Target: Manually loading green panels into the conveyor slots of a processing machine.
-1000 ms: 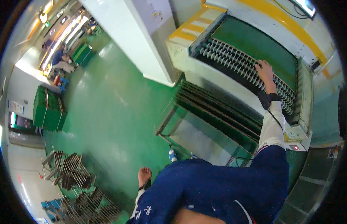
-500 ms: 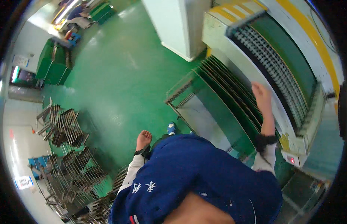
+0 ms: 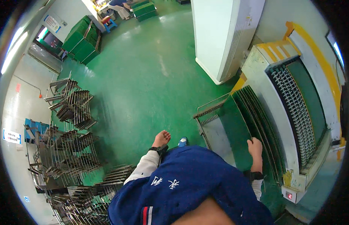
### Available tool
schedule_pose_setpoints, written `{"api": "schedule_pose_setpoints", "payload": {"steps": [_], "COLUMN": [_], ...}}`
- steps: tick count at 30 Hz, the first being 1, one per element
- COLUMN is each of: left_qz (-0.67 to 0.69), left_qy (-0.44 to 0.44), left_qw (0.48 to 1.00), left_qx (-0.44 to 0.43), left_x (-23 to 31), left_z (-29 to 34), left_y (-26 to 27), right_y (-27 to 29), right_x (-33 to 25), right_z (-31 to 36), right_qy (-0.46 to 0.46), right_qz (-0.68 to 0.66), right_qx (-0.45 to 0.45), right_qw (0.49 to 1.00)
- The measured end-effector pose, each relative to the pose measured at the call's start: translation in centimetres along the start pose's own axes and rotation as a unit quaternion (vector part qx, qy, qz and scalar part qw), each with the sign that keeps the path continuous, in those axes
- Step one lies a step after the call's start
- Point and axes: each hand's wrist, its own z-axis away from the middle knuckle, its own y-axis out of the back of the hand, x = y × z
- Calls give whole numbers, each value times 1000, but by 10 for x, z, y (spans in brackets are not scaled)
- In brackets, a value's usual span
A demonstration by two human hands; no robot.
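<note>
My right hand [image 3: 255, 147] is closed at the upper edge of the nearest green panel [image 3: 238, 125], thumb and fingers pinching it. Several more thin green panels [image 3: 258, 120] stand on edge behind it, side by side in a metal rack [image 3: 209, 109] with coiled slots. To the right of the rack is a machine with a bed of grey rollers [image 3: 294, 112], and a flat green sheet [image 3: 308, 88] lies along its far side. My left hand [image 3: 162, 139] hangs free over the floor, palm up, fingers loosely bent and apart, with nothing in it.
Stacked metal racks [image 3: 69, 150] line the left wall. A white cabinet [image 3: 213, 41] stands ahead, left of the machine. Green bins [image 3: 82, 40] and a blue stool [image 3: 110, 24] are farther back, where another person [image 3: 120, 7] works. Green floor [image 3: 144, 86] lies between.
My right hand has come away from beside the rollers and down to the nearest panel's edge, closing there. The whole view has swung left. My left hand stays free.
</note>
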Motion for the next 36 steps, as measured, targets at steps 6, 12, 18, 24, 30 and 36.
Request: {"api": "schedule_pose_setpoints", "payload": {"steps": [6,12,18,24,30,36], "left_qz": [54,59,40,52,61,74], "left_qy": [12,9,-5,4,6,19], "left_qw": [995,996,999,998,993,988], "left_qx": [-78,-61,-31,-27,-100,-138], "left_x": [10,19,22,24,23,20], "left_z": [-10,-20,-17,-19,-31,-44], "left_y": [34,70,61,68,82,96], "right_y": [-14,-11,-35,-16,-23,-4], "right_x": [-5,-22,33,-3,7,-25], "right_z": [-9,-18,-41,-27,-33,-18], "right_qy": [-23,-72,-55,-92,-90,-106], "right_qz": [56,28,19,29,45,34], "right_qx": [-34,-27,27,-31,-15,0], "right_qw": [998,997,998,995,995,994]}}
